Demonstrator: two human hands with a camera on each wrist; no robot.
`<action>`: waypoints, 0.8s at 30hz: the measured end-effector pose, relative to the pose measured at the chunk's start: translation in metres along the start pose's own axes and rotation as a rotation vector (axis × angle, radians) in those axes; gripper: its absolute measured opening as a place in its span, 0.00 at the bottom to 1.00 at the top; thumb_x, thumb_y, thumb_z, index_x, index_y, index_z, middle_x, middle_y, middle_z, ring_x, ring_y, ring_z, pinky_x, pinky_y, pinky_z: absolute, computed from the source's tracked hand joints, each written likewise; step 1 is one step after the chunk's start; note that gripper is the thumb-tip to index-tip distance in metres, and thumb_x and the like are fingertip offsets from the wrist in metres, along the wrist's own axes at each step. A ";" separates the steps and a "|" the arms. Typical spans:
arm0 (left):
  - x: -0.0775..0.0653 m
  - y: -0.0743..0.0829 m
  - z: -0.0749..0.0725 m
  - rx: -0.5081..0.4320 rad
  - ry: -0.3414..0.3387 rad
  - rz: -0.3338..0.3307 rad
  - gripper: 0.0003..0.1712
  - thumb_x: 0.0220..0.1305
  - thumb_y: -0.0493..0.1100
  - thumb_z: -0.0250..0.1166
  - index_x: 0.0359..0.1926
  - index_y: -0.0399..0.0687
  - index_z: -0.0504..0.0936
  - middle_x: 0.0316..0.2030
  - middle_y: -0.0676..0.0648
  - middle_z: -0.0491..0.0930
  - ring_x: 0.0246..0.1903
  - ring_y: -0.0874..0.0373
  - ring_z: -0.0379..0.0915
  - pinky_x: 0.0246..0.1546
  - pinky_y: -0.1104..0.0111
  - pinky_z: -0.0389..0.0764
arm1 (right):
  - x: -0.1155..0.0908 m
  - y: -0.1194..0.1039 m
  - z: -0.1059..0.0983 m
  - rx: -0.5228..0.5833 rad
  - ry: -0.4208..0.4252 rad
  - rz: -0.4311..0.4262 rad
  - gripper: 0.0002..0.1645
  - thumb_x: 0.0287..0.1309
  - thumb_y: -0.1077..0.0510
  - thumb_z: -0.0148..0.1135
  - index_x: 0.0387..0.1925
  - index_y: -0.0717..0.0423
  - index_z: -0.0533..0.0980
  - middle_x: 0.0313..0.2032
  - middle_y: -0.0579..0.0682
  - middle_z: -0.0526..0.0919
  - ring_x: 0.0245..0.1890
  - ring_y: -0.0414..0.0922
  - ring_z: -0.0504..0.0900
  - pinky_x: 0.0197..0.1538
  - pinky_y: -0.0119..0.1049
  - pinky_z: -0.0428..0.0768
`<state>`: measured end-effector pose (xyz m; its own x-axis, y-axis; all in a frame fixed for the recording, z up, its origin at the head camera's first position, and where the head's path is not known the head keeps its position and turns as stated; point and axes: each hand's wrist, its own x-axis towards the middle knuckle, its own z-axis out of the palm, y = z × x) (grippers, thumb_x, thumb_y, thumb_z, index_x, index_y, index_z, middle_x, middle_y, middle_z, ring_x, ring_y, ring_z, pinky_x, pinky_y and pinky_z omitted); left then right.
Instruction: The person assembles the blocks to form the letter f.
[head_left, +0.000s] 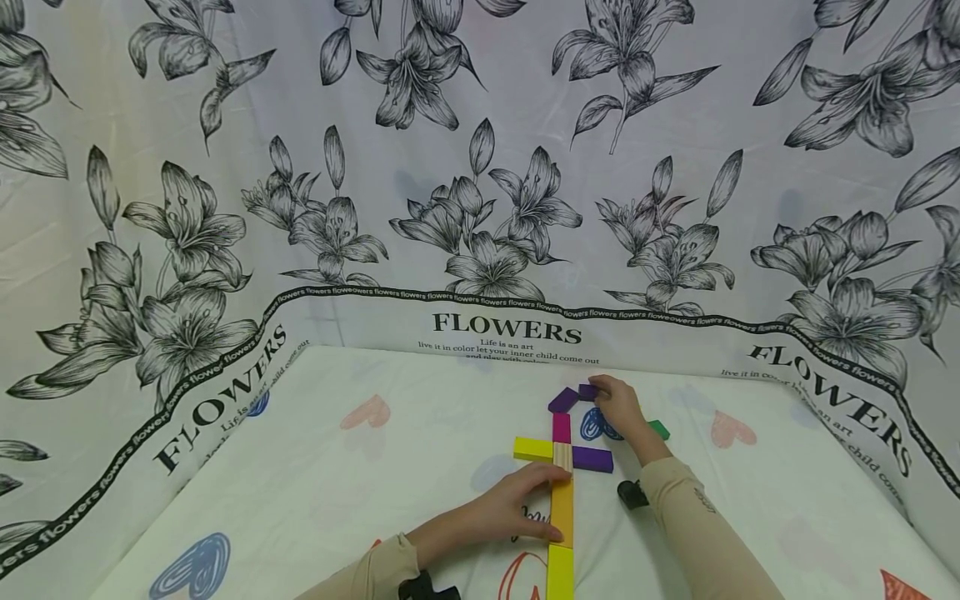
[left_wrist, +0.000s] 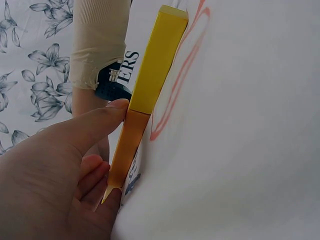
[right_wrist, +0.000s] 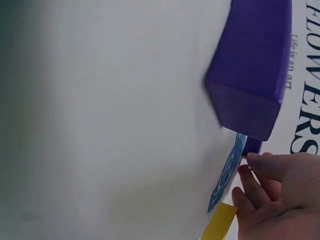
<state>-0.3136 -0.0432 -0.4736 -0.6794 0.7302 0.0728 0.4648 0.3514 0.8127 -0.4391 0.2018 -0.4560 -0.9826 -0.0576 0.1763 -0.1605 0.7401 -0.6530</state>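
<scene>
A line of flat wooden blocks runs away from me on the white cloth. In the head view, nearest is a yellow block [head_left: 560, 575], then an orange block [head_left: 566, 510], a plain wood block [head_left: 562, 456] and a magenta block [head_left: 561, 427]. My left hand [head_left: 517, 504] holds the orange block, thumb by its near end and fingers at its far end. Another yellow block [head_left: 532, 448] and a purple block [head_left: 592, 459] stick out sideways. Past the magenta lies a slanted purple block [head_left: 563, 400]. My right hand [head_left: 621, 410] pinches a small purple block [head_left: 587, 392] beside it.
A green block [head_left: 659, 429] shows partly behind my right wrist. The cloth [head_left: 420, 467] carries printed hearts, and a flower-printed curtain [head_left: 480, 208] rises behind it. A dark wrist camera [head_left: 632, 494] hangs by the right sleeve.
</scene>
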 end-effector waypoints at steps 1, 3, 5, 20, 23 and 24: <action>0.000 0.000 0.000 -0.001 0.000 -0.002 0.40 0.58 0.53 0.70 0.69 0.57 0.65 0.66 0.59 0.68 0.67 0.65 0.63 0.70 0.71 0.66 | 0.000 0.000 0.000 -0.002 -0.003 0.001 0.24 0.63 0.72 0.51 0.61 0.66 0.70 0.62 0.65 0.75 0.65 0.62 0.70 0.70 0.56 0.66; 0.000 0.001 0.000 -0.002 -0.001 -0.005 0.40 0.58 0.53 0.70 0.69 0.57 0.65 0.66 0.59 0.68 0.67 0.65 0.63 0.70 0.71 0.66 | 0.000 0.000 0.001 -0.008 -0.008 0.001 0.24 0.64 0.72 0.50 0.61 0.66 0.70 0.62 0.65 0.75 0.65 0.62 0.70 0.70 0.56 0.67; 0.000 0.001 0.000 -0.002 -0.001 -0.005 0.40 0.58 0.53 0.71 0.69 0.57 0.65 0.66 0.58 0.68 0.67 0.65 0.63 0.70 0.71 0.66 | 0.000 0.000 0.001 -0.002 -0.013 0.004 0.24 0.64 0.72 0.50 0.61 0.66 0.70 0.62 0.65 0.74 0.65 0.62 0.70 0.70 0.56 0.66; 0.000 0.001 0.000 0.008 0.000 -0.002 0.39 0.58 0.53 0.70 0.68 0.58 0.66 0.66 0.58 0.68 0.66 0.64 0.63 0.69 0.70 0.66 | 0.000 0.001 0.000 0.039 -0.007 0.034 0.27 0.64 0.69 0.55 0.64 0.65 0.67 0.65 0.65 0.71 0.67 0.61 0.68 0.70 0.55 0.66; 0.000 0.002 0.000 0.010 0.000 -0.006 0.39 0.58 0.53 0.70 0.69 0.58 0.65 0.66 0.59 0.68 0.66 0.64 0.63 0.70 0.70 0.66 | 0.000 0.000 0.000 0.054 -0.008 0.043 0.27 0.64 0.67 0.57 0.64 0.65 0.67 0.65 0.65 0.71 0.67 0.61 0.68 0.70 0.55 0.66; 0.000 0.002 0.000 0.011 0.000 -0.008 0.39 0.58 0.53 0.70 0.69 0.58 0.65 0.66 0.59 0.68 0.66 0.64 0.63 0.70 0.70 0.66 | -0.001 0.000 -0.001 0.056 -0.009 0.044 0.28 0.63 0.66 0.58 0.64 0.64 0.67 0.65 0.65 0.71 0.67 0.61 0.68 0.70 0.55 0.66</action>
<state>-0.3126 -0.0427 -0.4724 -0.6830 0.7274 0.0664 0.4655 0.3634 0.8070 -0.4385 0.2022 -0.4556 -0.9896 -0.0324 0.1401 -0.1222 0.7037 -0.6999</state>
